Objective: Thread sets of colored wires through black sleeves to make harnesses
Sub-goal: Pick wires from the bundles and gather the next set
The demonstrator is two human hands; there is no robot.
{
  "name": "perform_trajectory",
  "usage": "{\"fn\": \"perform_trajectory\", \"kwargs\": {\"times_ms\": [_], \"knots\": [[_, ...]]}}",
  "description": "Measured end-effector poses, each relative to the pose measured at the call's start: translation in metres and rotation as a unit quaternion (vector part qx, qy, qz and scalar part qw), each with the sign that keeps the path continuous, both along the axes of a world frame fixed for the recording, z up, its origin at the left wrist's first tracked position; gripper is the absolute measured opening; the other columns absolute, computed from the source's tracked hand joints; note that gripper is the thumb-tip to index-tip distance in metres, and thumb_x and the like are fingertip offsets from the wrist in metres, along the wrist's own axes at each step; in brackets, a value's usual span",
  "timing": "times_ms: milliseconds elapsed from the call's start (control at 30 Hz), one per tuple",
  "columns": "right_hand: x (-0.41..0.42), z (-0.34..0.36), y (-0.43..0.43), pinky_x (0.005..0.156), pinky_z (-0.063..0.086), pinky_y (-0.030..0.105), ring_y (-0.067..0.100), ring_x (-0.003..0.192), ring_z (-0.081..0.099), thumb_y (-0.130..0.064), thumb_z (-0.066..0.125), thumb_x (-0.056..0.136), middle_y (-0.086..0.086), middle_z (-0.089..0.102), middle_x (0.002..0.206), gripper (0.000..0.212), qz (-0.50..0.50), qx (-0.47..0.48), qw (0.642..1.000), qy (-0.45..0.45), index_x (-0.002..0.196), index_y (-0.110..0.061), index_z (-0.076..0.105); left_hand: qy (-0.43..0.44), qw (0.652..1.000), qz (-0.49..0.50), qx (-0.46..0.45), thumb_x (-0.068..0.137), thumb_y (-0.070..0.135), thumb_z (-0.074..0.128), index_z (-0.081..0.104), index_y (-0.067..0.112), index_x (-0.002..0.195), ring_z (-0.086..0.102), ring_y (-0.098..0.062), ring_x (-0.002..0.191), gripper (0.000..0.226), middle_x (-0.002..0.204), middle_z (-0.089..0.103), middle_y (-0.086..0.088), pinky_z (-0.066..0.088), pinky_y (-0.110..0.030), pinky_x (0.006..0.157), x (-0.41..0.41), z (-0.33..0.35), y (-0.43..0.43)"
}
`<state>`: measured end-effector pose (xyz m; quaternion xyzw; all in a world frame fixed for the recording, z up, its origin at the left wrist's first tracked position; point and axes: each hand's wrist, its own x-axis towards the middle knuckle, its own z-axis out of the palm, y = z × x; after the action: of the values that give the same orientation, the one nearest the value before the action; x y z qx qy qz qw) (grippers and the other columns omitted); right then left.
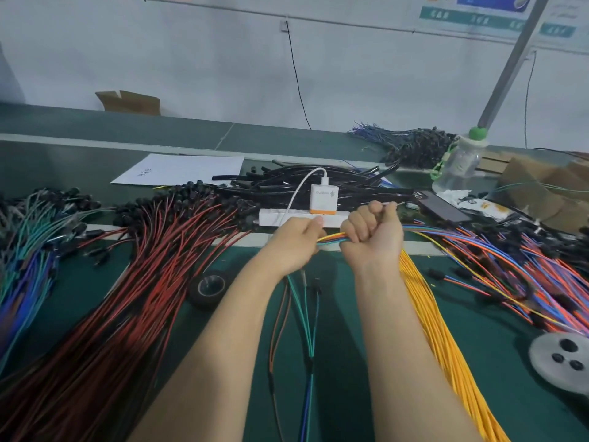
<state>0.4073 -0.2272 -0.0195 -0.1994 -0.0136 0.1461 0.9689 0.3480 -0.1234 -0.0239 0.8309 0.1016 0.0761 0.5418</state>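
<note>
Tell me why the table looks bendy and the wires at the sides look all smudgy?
Head view: the wide-angle lens curves the table edge; the blue-green wires at far left and the mixed wires at far right are smeared, while the left hand, right hand and the held wires between them look sharper; light is soft, no harsh glare.
</note>
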Motion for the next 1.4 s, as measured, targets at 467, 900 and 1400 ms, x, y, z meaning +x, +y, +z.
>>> {"fn": "perform_trajectory", "kwargs": {"times_ms": [467,900,1400], "knots": [[0.026,-0.058,0.012,0.034,0.01,0.019,0.007,0.031,0.015,-0.046,0.028,0.103,-0.007,0.02,0.041,0.051,-0.055,-0.006,0.995,0.077,0.062,-0.017,0.037,-0.053,0.971,0.235,0.007,0.096,0.002,0.034,0.055,0.006,0.127,0.039,-0.025,0.132,0.038,0.152,0.025,-0.01,0.037,-0.016,0.092,0.071,-0.022,0.075],[0.035,-0.07,0.016,0.031,0.013,0.018,0.007,0.031,0.017,-0.05,0.029,0.101,-0.007,0.022,0.042,0.053,-0.046,0.018,0.994,0.095,0.063,-0.015,0.043,-0.077,0.946,0.2,-0.245,0.098,0.004,0.033,0.054,0.007,0.129,0.053,-0.014,0.1,0.037,0.102,0.053,0.0,0.044,-0.024,0.083,0.101,-0.032,0.081],[0.037,-0.071,0.016,0.03,0.014,0.018,0.007,0.031,0.018,-0.05,0.03,0.101,-0.006,0.023,0.042,0.054,-0.045,0.018,0.994,0.095,0.063,-0.015,0.044,-0.19,0.872,0.44,-0.099,0.094,0.007,0.051,0.062,0.005,0.102,0.059,-0.014,0.085,0.013,0.105,0.065,-0.011,0.043,-0.018,0.072,0.096,-0.018,0.08]]}}
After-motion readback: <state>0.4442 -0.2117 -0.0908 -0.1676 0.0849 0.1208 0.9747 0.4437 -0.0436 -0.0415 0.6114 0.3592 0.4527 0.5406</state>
